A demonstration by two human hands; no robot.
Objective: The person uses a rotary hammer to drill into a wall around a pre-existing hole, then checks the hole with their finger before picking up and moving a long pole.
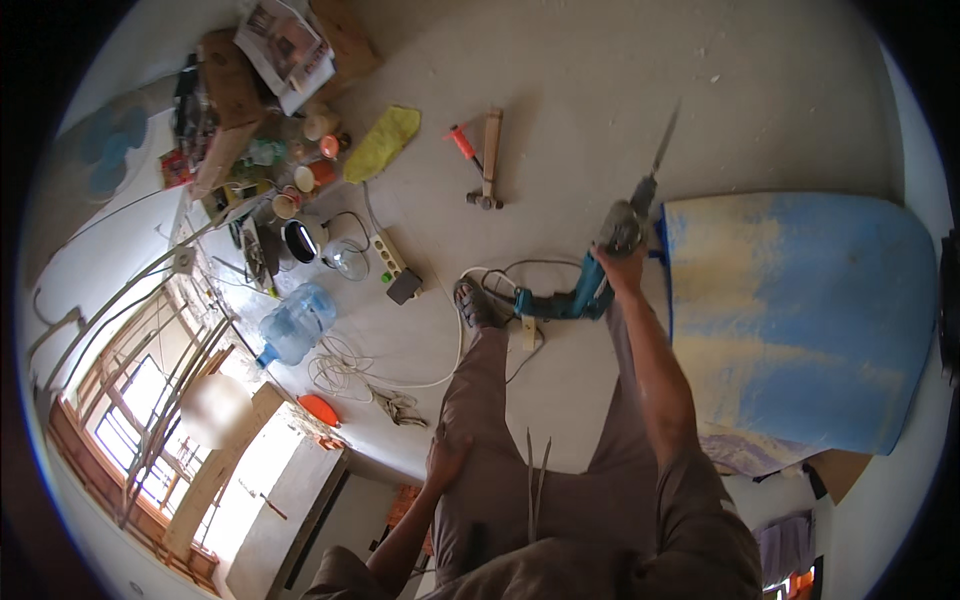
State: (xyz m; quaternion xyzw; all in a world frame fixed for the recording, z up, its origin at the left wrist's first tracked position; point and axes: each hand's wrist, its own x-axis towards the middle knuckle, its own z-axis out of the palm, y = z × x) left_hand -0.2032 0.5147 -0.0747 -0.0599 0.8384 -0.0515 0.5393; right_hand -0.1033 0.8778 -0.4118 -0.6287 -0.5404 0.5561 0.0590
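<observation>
My right hand (622, 268) is wrapped round the front part of a teal hammer drill (578, 298), just behind its dark gear housing. The drill's long bit (668, 142) points away from me, toward the far right. Its rear handle lies toward the left, by my sandalled foot (472, 302), and no hand is on it. My left hand (448, 458) rests on my left thigh, fingers laid along the trouser leg and holding nothing. On the floor ahead lie a wooden-handled hammer (490, 160) and a red-gripped tool (463, 143), the latter touching the hammer.
A large blue, worn foam mat (800, 320) lies at the right. To the left are a power strip (388, 256), coiled white cable (345, 368), a blue water jug (298, 325) and a yellow-green cloth (383, 143). Jars and boxes crowd the far left; a drill cord runs near my feet.
</observation>
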